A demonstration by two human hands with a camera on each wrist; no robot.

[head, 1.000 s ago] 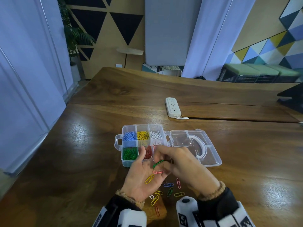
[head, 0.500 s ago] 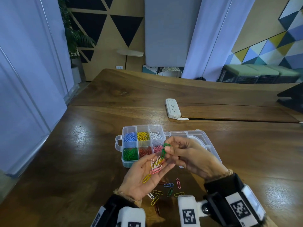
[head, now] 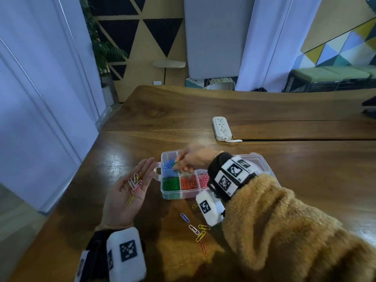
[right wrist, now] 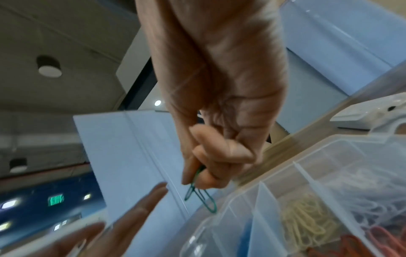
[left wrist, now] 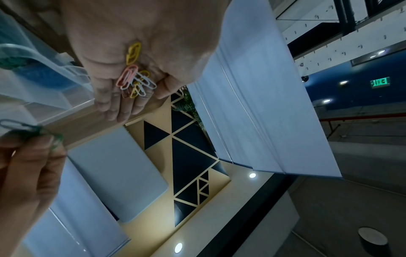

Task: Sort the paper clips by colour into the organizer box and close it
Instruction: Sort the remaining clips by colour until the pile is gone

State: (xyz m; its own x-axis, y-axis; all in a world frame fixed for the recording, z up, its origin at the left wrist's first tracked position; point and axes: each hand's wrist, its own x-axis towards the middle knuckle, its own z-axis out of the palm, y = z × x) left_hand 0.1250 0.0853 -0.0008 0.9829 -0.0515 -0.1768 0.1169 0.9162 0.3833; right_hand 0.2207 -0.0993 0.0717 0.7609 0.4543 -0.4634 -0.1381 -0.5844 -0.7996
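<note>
- Near the table's (head: pixel 284 180) front edge, loose paper clips (head: pixel 198 231) wait unsorted.
- The left hand (head: pixel 130 188) lies flat, palm up, carrying mixed clips (head: pixel 135 183).
- The right hand (head: pixel 191 159) pinches a green clip (head: pixel 174 164) above the organizer box (head: pixel 173 195), over its far left compartments; it must come nearer, into the green compartment (head: pixel 171 183).

Head view: evenly lit, moderately bright, cool cast on the pale wall panels. Broad glare patches on the table (head: pixel 130 151) left of the organizer box (head: pixel 173 192) and at the far right edge — light arrives from overhead. Soft shadow beneath the left hand (head: pixel 128 192). Straight lines bow strongly toward the frame edges. The right hand (head: pixel 193 159) is motion-blurred.

Left wrist view: dimmer; recessed ceiling lights (left wrist: pixel 178 247) burn out as white spots. The near clips and fingers (left wrist: pixel 118 111) are soft.

Right wrist view: smeared throughout, box walls hazy, the green clip (right wrist: pixel 202 196) fairly legible.
</note>
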